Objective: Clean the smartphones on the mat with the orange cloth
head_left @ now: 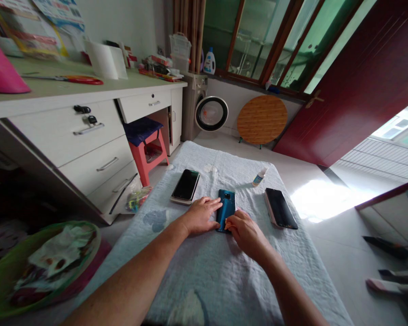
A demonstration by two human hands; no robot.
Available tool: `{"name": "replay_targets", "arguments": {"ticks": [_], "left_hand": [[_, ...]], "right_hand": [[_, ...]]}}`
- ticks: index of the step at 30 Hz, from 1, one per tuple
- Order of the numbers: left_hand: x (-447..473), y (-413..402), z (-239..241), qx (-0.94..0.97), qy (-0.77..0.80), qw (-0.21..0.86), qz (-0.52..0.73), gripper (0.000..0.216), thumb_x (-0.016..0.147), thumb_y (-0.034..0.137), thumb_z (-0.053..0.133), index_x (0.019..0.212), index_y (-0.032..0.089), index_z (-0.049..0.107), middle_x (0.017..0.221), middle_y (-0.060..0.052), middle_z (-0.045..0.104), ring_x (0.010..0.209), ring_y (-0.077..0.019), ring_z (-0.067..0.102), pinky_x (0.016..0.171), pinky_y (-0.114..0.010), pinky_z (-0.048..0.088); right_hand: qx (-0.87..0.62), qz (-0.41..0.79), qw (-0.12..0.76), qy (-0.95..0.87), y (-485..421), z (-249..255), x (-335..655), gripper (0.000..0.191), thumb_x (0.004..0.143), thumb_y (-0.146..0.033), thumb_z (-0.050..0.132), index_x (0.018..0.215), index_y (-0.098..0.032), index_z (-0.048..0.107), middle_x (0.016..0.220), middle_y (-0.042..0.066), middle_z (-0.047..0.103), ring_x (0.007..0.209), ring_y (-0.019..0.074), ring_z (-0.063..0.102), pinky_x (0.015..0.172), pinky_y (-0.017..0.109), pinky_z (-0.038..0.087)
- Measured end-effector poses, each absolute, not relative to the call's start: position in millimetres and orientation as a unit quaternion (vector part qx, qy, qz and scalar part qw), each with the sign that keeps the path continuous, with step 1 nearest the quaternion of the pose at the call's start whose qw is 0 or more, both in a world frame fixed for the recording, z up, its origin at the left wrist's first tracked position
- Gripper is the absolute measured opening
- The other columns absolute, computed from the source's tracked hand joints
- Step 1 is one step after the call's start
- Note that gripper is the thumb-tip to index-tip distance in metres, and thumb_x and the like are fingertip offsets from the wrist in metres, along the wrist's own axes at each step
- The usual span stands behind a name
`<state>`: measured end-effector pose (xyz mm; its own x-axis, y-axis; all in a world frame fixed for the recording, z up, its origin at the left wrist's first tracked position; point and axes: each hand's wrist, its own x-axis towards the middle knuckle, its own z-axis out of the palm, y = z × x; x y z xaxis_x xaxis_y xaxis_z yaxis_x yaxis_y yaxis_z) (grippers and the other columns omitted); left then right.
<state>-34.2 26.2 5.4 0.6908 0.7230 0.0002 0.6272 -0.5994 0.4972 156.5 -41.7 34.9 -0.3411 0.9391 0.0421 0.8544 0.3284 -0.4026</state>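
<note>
A blue-green phone [227,207] lies back side up in the middle of a pale blue towel [204,271]. My left hand [201,215] rests flat on the towel with spread fingers touching the phone's left edge. My right hand [245,232] is curled, its fingertips pinched at the phone's near right corner. A dark-screened phone [185,185] lies to the left and another black phone [280,208] to the right. A small spray bottle [259,177] lies on the towel beyond them.
A white desk with drawers [88,136] stands at left, a red stool [146,149] under it. A green basin [37,267] of rubbish sits at near left. A washing machine [204,108] and a round wooden board [261,118] stand at the back wall.
</note>
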Motion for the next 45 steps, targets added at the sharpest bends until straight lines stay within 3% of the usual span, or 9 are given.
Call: {"name": "replay_targets", "arguments": {"ticks": [7,22,33,40,45], "left_hand": [[-35,26,10,0.882,0.382,0.260,0.094,0.097,0.057,0.054,0.078,0.140,0.023,0.039,0.148,-0.005,0.036,0.133,-0.0306,0.032,0.109,-0.040,0.027],[-37,29,6,0.895,0.364,0.245,0.077,0.095,0.062,0.058,0.072,0.141,0.021,0.036,0.151,-0.007,0.030,0.133,-0.0308,0.032,0.109,-0.040,0.027],[-37,30,4,0.890,0.359,0.271,0.076,0.105,0.054,0.058,0.076,0.142,0.020,0.034,0.152,-0.009,0.029,0.134,-0.0355,0.029,0.110,-0.045,0.027],[-41,30,15,0.890,0.349,0.288,0.052,0.084,0.064,0.032,0.071,0.140,0.020,0.038,0.153,-0.007,0.026,0.137,-0.0305,0.025,0.112,-0.040,0.023],[-38,27,10,0.886,0.375,0.266,0.055,0.057,0.086,0.048,0.051,0.138,0.026,0.040,0.153,-0.002,0.028,0.136,-0.0267,0.026,0.112,-0.041,0.021]], "right_hand": [[-0.621,0.098,0.204,-0.751,-20,10,147,0.018,0.088,-0.016,0.045,0.087,-0.020,0.063,0.087,0.003,0.054,0.084,0.0154,0.050,0.079,0.025,0.038],[-0.474,0.210,0.181,-0.836,-38,27,143,0.020,0.088,-0.012,0.049,0.086,-0.019,0.068,0.086,0.003,0.055,0.080,0.0127,0.051,0.074,0.024,0.037],[-0.475,0.191,0.117,-0.851,-54,30,142,0.021,0.086,-0.013,0.052,0.090,-0.024,0.069,0.085,0.001,0.052,0.078,0.0125,0.049,0.072,0.024,0.035],[-0.497,0.135,0.079,-0.854,-62,30,137,0.018,0.092,-0.020,0.048,0.087,-0.021,0.065,0.082,0.001,0.054,0.078,0.0130,0.049,0.071,0.025,0.033],[-0.498,0.131,0.068,-0.855,-64,30,136,0.014,0.091,-0.018,0.048,0.088,-0.021,0.062,0.084,0.001,0.056,0.079,0.0130,0.051,0.071,0.025,0.034]]}}
